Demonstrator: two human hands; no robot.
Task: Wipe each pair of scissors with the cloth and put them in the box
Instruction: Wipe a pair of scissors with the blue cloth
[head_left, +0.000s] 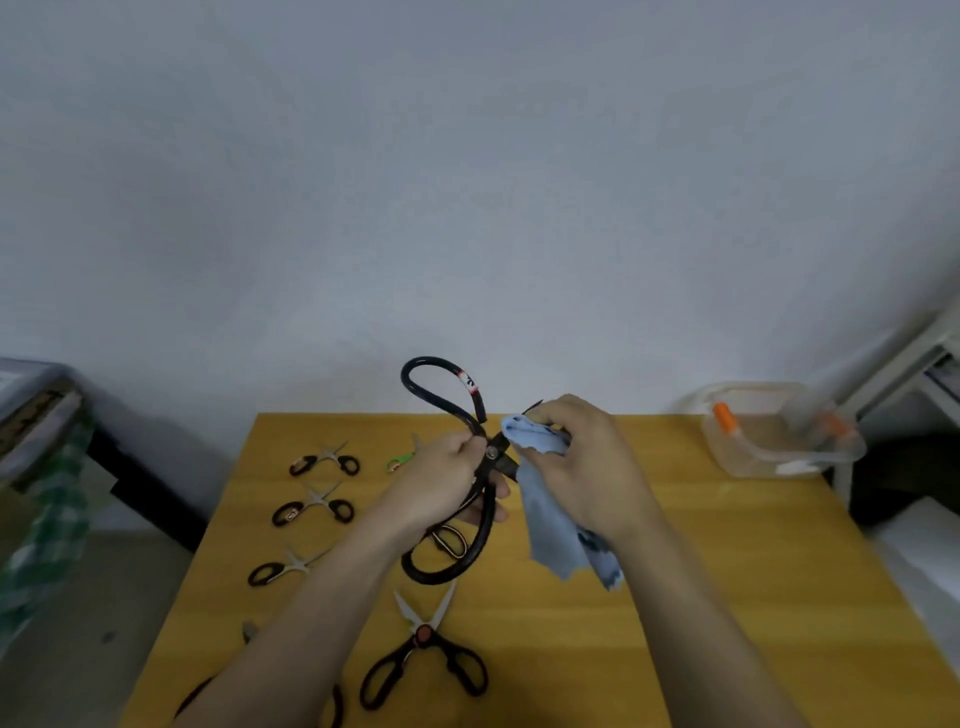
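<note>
Along the left edge of the yellow table (727, 571) lie three small black-handled scissors (324, 460), (314, 506), (283, 567), tips toward the right and far side, none yet wiped as far as one can judge. Near the front edge sit black kitchen shears (423, 644), blades spread and pointing away from the person, and a green-handled pair (400, 461) shows partly behind the left hand (447, 478).

That hand is clamped around the pivot and lower handle of large black loop-handled scissors (480, 499), held above the table's middle. Their long axis runs roughly near-to-far, one loop up toward the wall, the other down toward the person, with the blades angled to the right.

The right hand (576, 462) pinches a blue cloth (550, 509) over those blades, so wiping is under way.

At the far right corner stands a clear plastic box (779, 441) holding orange-handled items, probably scissors already stowed; most of the job looks left.
</note>
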